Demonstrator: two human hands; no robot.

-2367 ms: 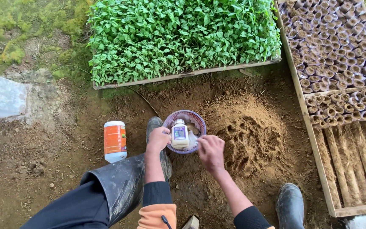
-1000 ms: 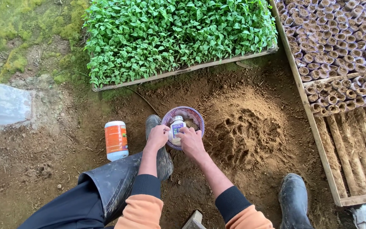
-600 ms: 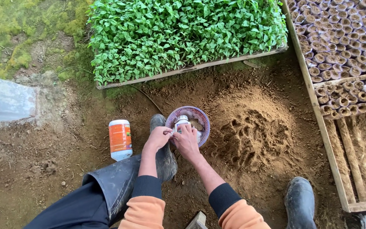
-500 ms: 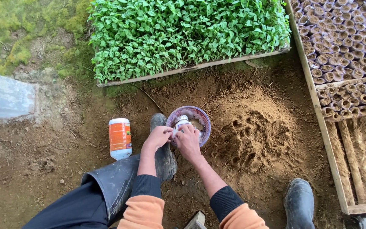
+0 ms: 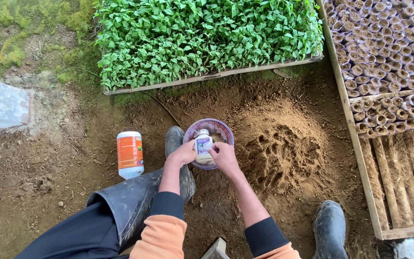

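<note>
A small white bottle (image 5: 202,146) with a pale label is held over a purple patterned bowl (image 5: 219,128) that sits on the brown soil. My left hand (image 5: 183,154) grips the bottle from the left side. My right hand (image 5: 225,157) holds its right side, fingers curled on it. The bottle's cap end points away from me, toward the bowl's far rim. What lies inside the bowl is mostly hidden by the bottle and hands.
An orange-and-white bottle (image 5: 130,154) stands on the dirt to the left. A loose soil mound (image 5: 283,148) lies right of the bowl. A wooden tray of green seedlings (image 5: 207,38) is ahead, a wooden frame of rolled paper pots (image 5: 389,62) at right. My rubber boots (image 5: 176,158) flank the bowl.
My right hand has slid from on top of the bottle to its right side. The bottle stays over the bowl; the view has shifted slightly.
</note>
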